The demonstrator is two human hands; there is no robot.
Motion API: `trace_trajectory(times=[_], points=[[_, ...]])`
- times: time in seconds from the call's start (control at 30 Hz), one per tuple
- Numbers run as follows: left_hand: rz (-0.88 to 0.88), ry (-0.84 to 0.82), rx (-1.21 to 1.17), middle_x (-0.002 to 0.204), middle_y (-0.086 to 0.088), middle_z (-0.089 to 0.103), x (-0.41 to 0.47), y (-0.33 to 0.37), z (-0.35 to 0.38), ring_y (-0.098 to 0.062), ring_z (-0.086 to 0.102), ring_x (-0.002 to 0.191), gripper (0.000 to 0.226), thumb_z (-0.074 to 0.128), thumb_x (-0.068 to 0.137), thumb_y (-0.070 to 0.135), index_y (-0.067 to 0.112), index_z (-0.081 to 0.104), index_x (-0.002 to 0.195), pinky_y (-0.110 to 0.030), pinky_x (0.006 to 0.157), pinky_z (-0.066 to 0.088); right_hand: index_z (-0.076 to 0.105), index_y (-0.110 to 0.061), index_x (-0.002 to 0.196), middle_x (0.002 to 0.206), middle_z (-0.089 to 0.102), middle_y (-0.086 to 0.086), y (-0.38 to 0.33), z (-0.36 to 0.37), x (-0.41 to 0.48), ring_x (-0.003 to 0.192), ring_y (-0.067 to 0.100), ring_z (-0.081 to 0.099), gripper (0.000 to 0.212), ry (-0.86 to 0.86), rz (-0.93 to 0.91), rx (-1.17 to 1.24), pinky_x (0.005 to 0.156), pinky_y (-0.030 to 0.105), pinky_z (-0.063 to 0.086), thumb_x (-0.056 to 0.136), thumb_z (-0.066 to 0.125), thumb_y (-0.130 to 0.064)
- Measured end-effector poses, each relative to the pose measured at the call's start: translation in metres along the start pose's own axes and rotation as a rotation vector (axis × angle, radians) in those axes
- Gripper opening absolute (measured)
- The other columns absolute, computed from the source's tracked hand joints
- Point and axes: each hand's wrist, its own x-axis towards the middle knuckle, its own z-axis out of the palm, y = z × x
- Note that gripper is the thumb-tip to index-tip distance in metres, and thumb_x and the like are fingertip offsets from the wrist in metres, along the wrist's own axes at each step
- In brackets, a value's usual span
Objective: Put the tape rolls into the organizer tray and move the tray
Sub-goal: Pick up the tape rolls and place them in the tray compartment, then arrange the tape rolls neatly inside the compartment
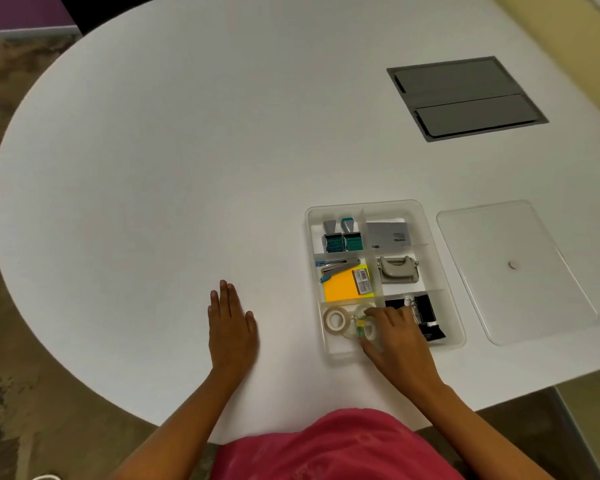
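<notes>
A clear organizer tray (pixel 442 268) with several compartments sits on the white table at right of centre. In its near-left compartment lies a white tape roll (pixel 335 319), and beside it clear tape rolls (pixel 362 328) with a green and yellow label. My right hand (pixel 397 336) reaches into that compartment, with its fingers closed around the clear tape rolls. My left hand (pixel 230 327) lies flat on the table, fingers together, left of the tray and holding nothing.
The tray also holds stamps (pixel 342 237), a stapler (pixel 338 266) on yellow sticky notes (pixel 343 287), a hole punch (pixel 398 269), a card box (pixel 387 232) and black binder clips (pixel 425 311). The tray's clear lid (pixel 513 268) lies to its right. A grey cable hatch (pixel 465 97) is set in the table beyond.
</notes>
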Motion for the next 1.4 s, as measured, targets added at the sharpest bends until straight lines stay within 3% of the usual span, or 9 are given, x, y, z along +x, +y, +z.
trace_trajectory(times=[0.17,0.3,0.4,0.57,0.7,0.83,1.0,1.2,1.4], points=[[-0.072,-0.114,-0.271,0.16,0.0,0.013,-0.007,0.025,-0.003,-0.015,0.013,0.147,0.057,0.034,0.099,0.026,0.01,0.016,0.151,-0.028,0.117,0.013,0.07,-0.008,0.086,0.079,0.066,0.007,0.002,0.015,0.004,0.075,0.028,0.053,0.035,-0.009,0.024,-0.074,0.059,0.035,0.048,0.057,0.087,-0.016],[0.057,-0.133,-0.29,0.152,-0.001,0.033,-0.027,0.049,-0.008,-0.017,0.031,0.139,0.046,0.036,0.099,0.024,0.012,0.037,0.143,-0.026,0.111,0.025,0.07,-0.009,0.081,0.074,0.064,0.006,0.001,0.02,0.003,0.072,0.026,0.051,0.029,0.004,0.074,-0.08,0.054,0.034,0.047,0.056,0.083,-0.005],[0.154,-0.05,-0.315,0.138,0.0,0.047,-0.039,0.068,-0.011,-0.015,0.044,0.124,0.037,0.042,0.097,0.019,0.015,0.05,0.132,-0.019,0.097,0.034,0.07,-0.008,0.082,0.076,0.065,0.007,0.0,0.017,0.002,0.073,0.027,0.052,0.029,0.039,0.115,-0.043,0.053,0.034,0.047,0.057,0.08,0.003],[0.331,0.058,-0.241,0.117,0.0,0.059,-0.047,0.099,-0.014,-0.018,0.054,0.105,0.024,0.05,0.093,0.018,0.019,0.063,0.114,-0.029,0.087,0.047,0.069,-0.008,0.082,0.077,0.065,0.007,-0.001,0.004,0.004,0.073,0.028,0.055,0.034,0.13,0.175,0.009,0.05,0.031,0.044,0.056,0.077,0.013],[0.493,0.08,-0.074,0.092,-0.002,0.067,-0.046,0.117,-0.01,-0.021,0.061,0.081,0.014,0.068,0.08,0.013,0.018,0.071,0.092,-0.031,0.066,0.052,0.07,-0.006,0.077,0.078,0.062,0.011,0.003,-0.002,0.012,0.073,0.029,0.056,0.032,0.149,0.2,-0.002,0.051,0.031,0.045,0.053,0.079,0.014],[0.563,0.015,0.076,0.084,0.002,0.067,-0.042,0.13,-0.003,-0.02,0.061,0.074,0.019,0.079,0.067,0.018,0.021,0.074,0.084,-0.03,0.059,0.05,0.071,-0.009,0.065,0.089,0.062,0.015,0.004,-0.002,0.021,0.077,0.032,0.057,0.035,0.033,0.227,-0.048,0.053,0.029,0.045,0.039,0.088,0.006],[0.603,-0.03,0.291,0.078,0.005,0.067,-0.044,0.14,0.01,-0.018,0.06,0.072,0.031,0.088,0.049,0.028,0.023,0.076,0.077,-0.029,0.056,0.047,0.07,-0.015,0.058,0.109,0.062,0.02,0.008,0.008,0.028,0.088,0.038,0.059,0.048,-0.146,0.281,-0.134,0.063,0.038,0.051,0.019,0.097,-0.024],[0.63,-0.022,0.353,0.078,0.004,0.068,-0.039,0.138,0.021,-0.018,0.061,0.073,0.03,0.088,0.048,0.031,0.022,0.076,0.075,-0.03,0.058,0.048,0.069,-0.023,0.054,0.123,0.059,0.016,0.01,0.012,0.03,0.094,0.036,0.056,0.047,-0.184,0.307,-0.213,0.065,0.04,0.047,0.018,0.095,-0.038],[0.655,0.034,0.362,0.078,0.002,0.065,-0.039,0.134,0.027,-0.02,0.058,0.075,0.02,0.083,0.054,0.026,0.02,0.074,0.071,-0.032,0.059,0.046,0.068,-0.019,0.053,0.132,0.054,0.014,0.007,0.015,0.029,0.091,0.034,0.05,0.048,-0.163,0.298,-0.259,0.064,0.038,0.046,0.018,0.096,-0.035]])
